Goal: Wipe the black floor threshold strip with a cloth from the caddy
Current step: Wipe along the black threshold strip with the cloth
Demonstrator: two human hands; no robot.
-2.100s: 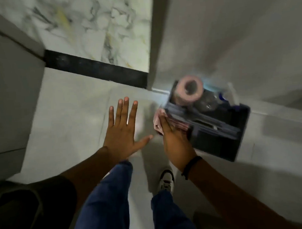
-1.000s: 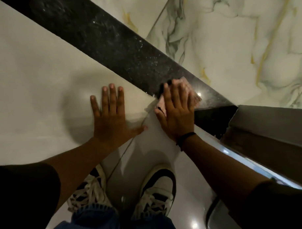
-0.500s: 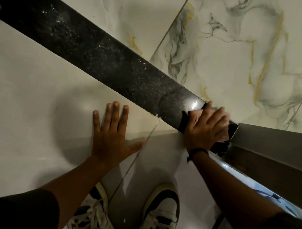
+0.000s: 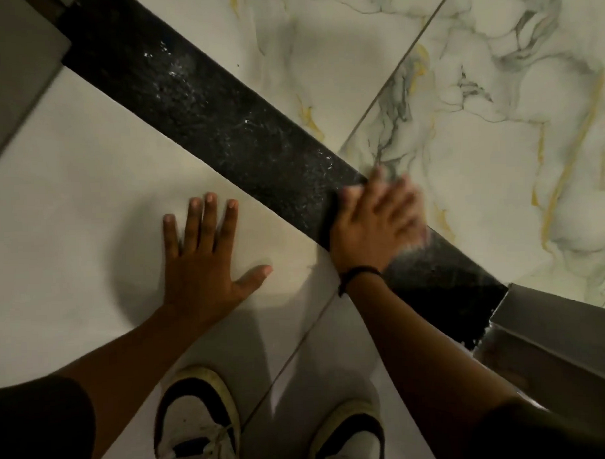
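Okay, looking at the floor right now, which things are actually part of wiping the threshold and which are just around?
Part of the job:
- black threshold strip
- right hand, blurred, pressing on the strip; the cloth itself is not clearly visible
- left hand, flat on the plain tile as a brace

Just around:
- marble-patterned tiles
- plain pale tiles
- sneakers
- grey door frame ends

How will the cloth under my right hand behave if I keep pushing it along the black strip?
The cloth is probably floppy: it hides almost wholly under the flat right hand, so it may bunch. The black strip looks gritty, with pale specks, so expect some drag. The left hand, flat on the tile, likely steadies you.
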